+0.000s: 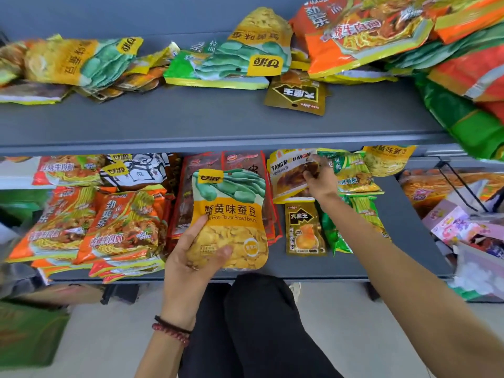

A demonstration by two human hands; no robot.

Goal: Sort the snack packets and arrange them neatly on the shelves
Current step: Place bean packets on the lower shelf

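My left hand (188, 257) holds a yellow and green broad bean packet (231, 211) upright over the front of the lower shelf (300, 268). My right hand (320, 181) reaches further in and pinches the edge of a white and orange TANG packet (289, 175) lying at the back of that shelf. A small gold packet (305, 230) lies flat just below the right hand. Red packets (185, 197) are stacked behind the held bean packet.
Orange noodle packets (90, 227) pile on the lower shelf's left, green packets (351, 214) on its right. The upper shelf (191, 118) carries more bean packets (240, 58), a gold packet (297, 96) and orange noodle bags (365, 36). A cluttered basket (469, 214) stands at right.
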